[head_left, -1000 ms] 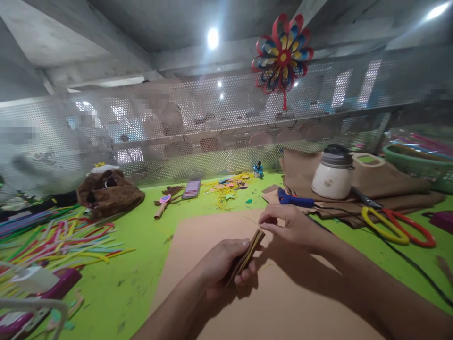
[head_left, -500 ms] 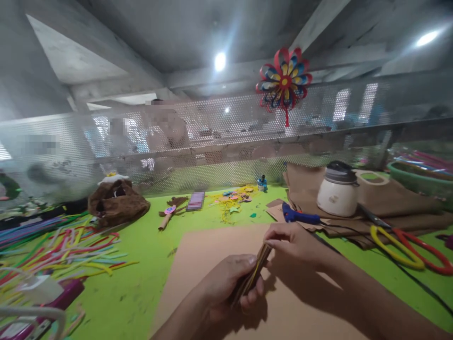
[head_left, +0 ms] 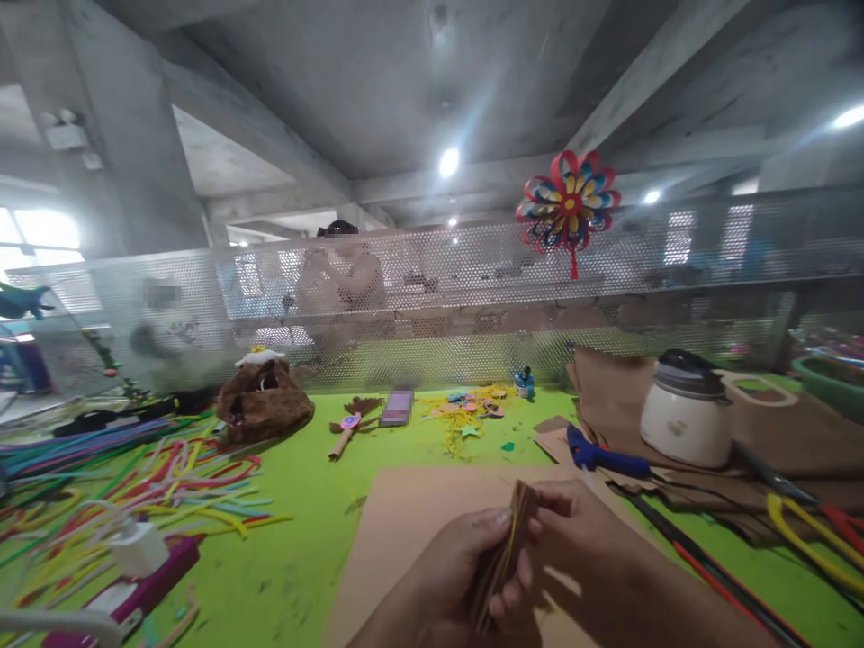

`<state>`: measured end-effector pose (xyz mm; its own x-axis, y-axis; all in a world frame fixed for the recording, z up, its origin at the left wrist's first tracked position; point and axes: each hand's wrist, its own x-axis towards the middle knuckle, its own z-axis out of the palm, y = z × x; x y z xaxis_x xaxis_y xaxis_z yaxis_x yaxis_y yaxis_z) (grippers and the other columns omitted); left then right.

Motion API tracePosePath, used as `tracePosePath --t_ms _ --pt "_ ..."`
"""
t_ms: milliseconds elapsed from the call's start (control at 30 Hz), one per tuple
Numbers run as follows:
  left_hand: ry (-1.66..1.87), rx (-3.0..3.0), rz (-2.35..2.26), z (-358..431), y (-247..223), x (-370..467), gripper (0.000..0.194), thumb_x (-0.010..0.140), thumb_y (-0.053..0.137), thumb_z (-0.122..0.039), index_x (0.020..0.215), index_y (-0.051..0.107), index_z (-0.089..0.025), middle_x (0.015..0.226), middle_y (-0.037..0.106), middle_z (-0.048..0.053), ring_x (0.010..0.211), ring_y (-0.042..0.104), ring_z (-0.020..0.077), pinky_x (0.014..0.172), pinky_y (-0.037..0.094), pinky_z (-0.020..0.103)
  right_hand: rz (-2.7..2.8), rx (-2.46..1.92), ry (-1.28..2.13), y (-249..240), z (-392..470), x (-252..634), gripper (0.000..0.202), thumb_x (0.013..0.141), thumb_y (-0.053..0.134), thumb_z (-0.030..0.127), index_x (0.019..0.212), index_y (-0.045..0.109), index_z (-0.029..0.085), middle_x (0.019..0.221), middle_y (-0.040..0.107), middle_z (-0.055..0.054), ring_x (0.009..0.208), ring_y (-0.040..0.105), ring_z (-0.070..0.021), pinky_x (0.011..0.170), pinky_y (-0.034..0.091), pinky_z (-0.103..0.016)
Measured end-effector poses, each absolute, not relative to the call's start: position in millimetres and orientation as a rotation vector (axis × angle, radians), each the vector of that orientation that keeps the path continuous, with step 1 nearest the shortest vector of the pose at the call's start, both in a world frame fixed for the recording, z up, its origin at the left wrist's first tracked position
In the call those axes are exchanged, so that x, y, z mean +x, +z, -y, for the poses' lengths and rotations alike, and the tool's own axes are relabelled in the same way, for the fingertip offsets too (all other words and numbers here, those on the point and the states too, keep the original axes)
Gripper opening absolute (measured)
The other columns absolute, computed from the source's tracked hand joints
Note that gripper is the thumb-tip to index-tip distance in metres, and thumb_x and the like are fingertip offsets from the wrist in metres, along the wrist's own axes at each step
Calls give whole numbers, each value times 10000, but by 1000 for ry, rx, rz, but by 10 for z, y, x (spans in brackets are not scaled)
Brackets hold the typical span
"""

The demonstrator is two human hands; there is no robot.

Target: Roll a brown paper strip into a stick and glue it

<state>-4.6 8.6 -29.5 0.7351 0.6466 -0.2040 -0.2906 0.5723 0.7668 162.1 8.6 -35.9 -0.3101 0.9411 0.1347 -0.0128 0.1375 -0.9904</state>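
My left hand (head_left: pixel 452 562) is closed around a narrow wad of folded brown paper (head_left: pixel 518 515), its thumb along one side and its fingertips showing at the other. A thin yellow line runs along the layers. The fingers of my right hand (head_left: pixel 577 522) pinch the wad's right side near the top; its fingertips are partly hidden. Both hands are above a large tan sheet (head_left: pixel 398 517) on the green table. Farther off lies a small twisted brown paper piece with a round pink-and-blue sticker (head_left: pixel 349 423).
Right of the hands are a blue glue gun (head_left: pixel 607 457), a white jar with a dark lid (head_left: pixel 687 414), brown paper sheets (head_left: pixel 607 387) and yellow-and-red-handled scissors (head_left: pixel 796 535). Coloured fuzzy stems (head_left: pixel 202 486), a brown bag (head_left: pixel 263 405) and a power strip (head_left: pixel 155 585) lie left. A perforated screen (head_left: pixel 432 315) stands behind.
The camera view has tilted up and turned left. My right hand has shifted from the wad's top end to its right side, and the wad is turned more upright.
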Motion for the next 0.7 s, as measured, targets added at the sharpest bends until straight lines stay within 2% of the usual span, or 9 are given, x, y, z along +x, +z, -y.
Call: tracePosePath --t_ms 100,233,300,367,433,500,533,700 --pt "637 719 -558 -90 -240 -39 270 896 505 -327 875 626 -86 576 576 29 373 462 57 371 256 147 1437 -930 1363 -472 -159 1587 411 698 701 565 727 656 158 553 582 -28 510 560 -151 501 400 -249" --pt "824 704 -676 -129 -191 -68 249 922 450 -304 965 604 -113 576 577 13 378 463 68 366 267 153 1334 -1123 1075 -513 -189 1606 351 730 680 444 961 667 180 721 642 -47 558 556 -155 488 401 -247" --pt "912 688 -713 -155 -173 -85 254 933 429 -312 992 584 -120 584 584 16 387 464 70 369 272 154 1400 -1149 870 -470 -140 1609 248 760 637 384 904 679 186 843 657 -73 671 588 -181 577 449 -275" --pt "982 650 -728 -179 -159 -93 251 941 416 -314 1002 564 -121 581 581 14 395 465 72 379 285 154 1502 -1085 762 -426 -69 1573 188 784 590 340 816 685 181 878 654 -84 792 603 -206 704 469 -301" --pt "1037 614 -724 -198 -151 -90 237 944 417 -303 1006 549 -116 572 570 9 407 470 76 392 301 156 1542 -1014 869 -425 -16 1489 193 764 570 307 857 682 181 860 648 -75 781 604 -203 694 480 -303" --pt "1098 598 -725 -213 -156 -80 223 943 426 -284 1007 543 -105 566 564 10 421 483 84 400 316 158 1498 -955 1133 -481 -7 1380 356 681 595 275 1026 640 200 913 640 -65 668 593 -176 538 464 -265" --pt "1124 595 -724 -219 -164 -74 217 941 430 -276 1008 542 -102 570 567 12 427 490 88 406 327 160 1448 -930 1232 -523 -19 1328 445 634 622 262 1076 612 212 928 634 -62 651 590 -170 509 453 -253" --pt "1174 596 -696 -238 -248 -55 217 931 457 -302 1047 528 -133 608 579 13 433 504 99 428 363 178 1182 -861 1427 -675 -83 1204 577 527 740 241 1077 569 260 885 633 -31 698 605 -153 554 425 -218"
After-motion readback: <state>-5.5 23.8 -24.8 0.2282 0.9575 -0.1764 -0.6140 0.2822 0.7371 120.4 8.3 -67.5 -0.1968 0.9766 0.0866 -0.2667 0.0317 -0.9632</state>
